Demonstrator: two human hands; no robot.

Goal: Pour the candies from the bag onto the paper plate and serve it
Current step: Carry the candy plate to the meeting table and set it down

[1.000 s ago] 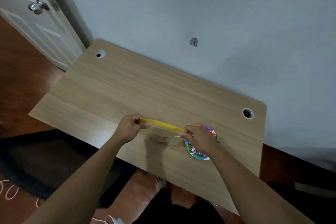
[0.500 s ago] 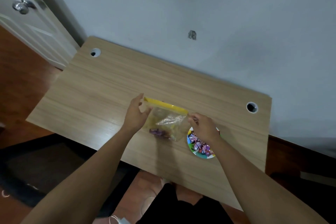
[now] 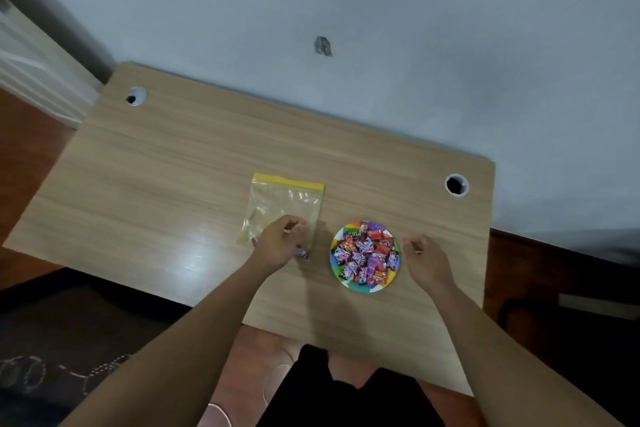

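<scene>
A clear bag (image 3: 285, 208) lies flat on the wooden table (image 3: 166, 184), the left hand (image 3: 277, 244) resting on its near edge, fingers loosely curled. Just right, the candies (image 3: 365, 253) heap a paper plate (image 3: 356, 286); the right hand (image 3: 424, 258) hovers beside it, fingers curled, empty.

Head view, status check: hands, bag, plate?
Left hand resting on the bag, right hand empty beside the plate. Candies heaped on plate. Bag flat on table, one candy by its lower edge.

wood table (image 3: 173, 184): clear bag (image 3: 287, 204) flat, plate (image 3: 349, 284) w/ candies (image 3: 365, 253) beside it.
</scene>
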